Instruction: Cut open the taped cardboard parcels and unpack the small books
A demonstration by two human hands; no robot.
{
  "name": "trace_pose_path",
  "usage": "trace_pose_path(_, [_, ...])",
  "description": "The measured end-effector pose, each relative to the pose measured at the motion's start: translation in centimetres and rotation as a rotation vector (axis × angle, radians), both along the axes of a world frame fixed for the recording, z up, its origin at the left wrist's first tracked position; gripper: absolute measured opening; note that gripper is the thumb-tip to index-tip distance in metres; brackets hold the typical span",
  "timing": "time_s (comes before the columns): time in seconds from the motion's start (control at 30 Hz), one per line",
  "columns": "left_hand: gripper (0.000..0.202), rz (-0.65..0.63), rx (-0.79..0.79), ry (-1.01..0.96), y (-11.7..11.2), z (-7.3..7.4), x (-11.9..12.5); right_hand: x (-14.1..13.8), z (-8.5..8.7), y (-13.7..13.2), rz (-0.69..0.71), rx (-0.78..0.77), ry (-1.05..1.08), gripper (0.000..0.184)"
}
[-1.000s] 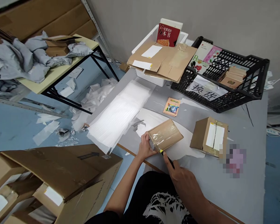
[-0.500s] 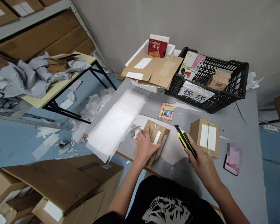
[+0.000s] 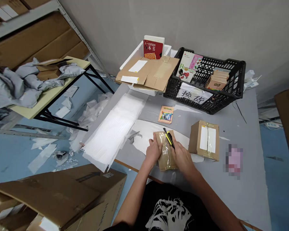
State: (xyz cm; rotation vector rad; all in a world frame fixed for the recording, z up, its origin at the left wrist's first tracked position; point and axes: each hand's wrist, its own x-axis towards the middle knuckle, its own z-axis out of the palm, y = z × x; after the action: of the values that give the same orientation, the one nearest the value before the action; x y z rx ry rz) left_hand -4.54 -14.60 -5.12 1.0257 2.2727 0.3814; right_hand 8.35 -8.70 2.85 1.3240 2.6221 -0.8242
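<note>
A small taped cardboard box (image 3: 165, 158) lies near the table's front edge, clear tape running along its upper face. My left hand (image 3: 154, 150) grips its left side, fingers toward the far end. Held in my right hand (image 3: 183, 158) is a yellow-and-black utility knife (image 3: 169, 138), its tip pointing away over the box's far part. That same hand also rests against the box's right side. A second cardboard box (image 3: 204, 141) with a white label stands to the right. Beyond the held box lies a small booklet (image 3: 166, 115) with a colourful cover.
White foam sheets (image 3: 115, 128) lie along the table's left side. At the back are a white bin (image 3: 132, 57) with flattened cardboard (image 3: 156, 73) on it and a black crate (image 3: 207, 106) of books. A large open carton (image 3: 62, 192) stands front left. A pixelated pink object (image 3: 234, 158) lies right.
The small box has been turned so its taped face is up. My right hand has brought the utility knife left onto the box. The view has shifted slightly.
</note>
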Motion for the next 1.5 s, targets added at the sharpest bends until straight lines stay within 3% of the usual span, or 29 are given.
trace_pose_path(0.13, [0.074,0.087,-0.035,-0.086,1.1,0.0,0.6,-1.0,-1.4,0.3,0.103,0.147,-0.214,0.058])
trace_pose_path(0.3, [0.072,0.146,-0.031,-0.138,2.2,0.3,1.1,-1.6,-2.9,0.7,0.121,0.21,-0.322,0.061])
trace_pose_path(0.53, [0.07,0.169,-0.049,-0.159,2.2,0.0,1.2,-2.0,-3.1,0.2,0.127,0.247,-0.365,0.06])
trace_pose_path(0.7, [0.07,0.18,-0.036,-0.189,2.2,0.4,1.3,-1.0,-3.3,-0.8,0.143,0.29,-0.379,0.061])
trace_pose_path(0.87, [0.07,0.178,-0.011,-0.178,2.0,-0.2,1.3,0.4,-3.4,-2.5,0.14,0.304,-0.391,0.059])
trace_pose_path(1.0, [0.071,0.17,0.017,-0.161,1.9,-0.9,1.3,2.2,-2.8,-4.2,0.145,0.317,-0.4,0.058])
trace_pose_path(1.27, [0.07,0.164,0.019,-0.157,1.8,-0.9,1.3,5.7,0.3,-6.9,0.196,0.213,-0.48,0.065])
trace_pose_path(1.5, [0.07,0.174,0.025,-0.174,1.8,-0.9,1.4,7.2,0.8,-8.5,0.211,0.247,-0.52,0.067])
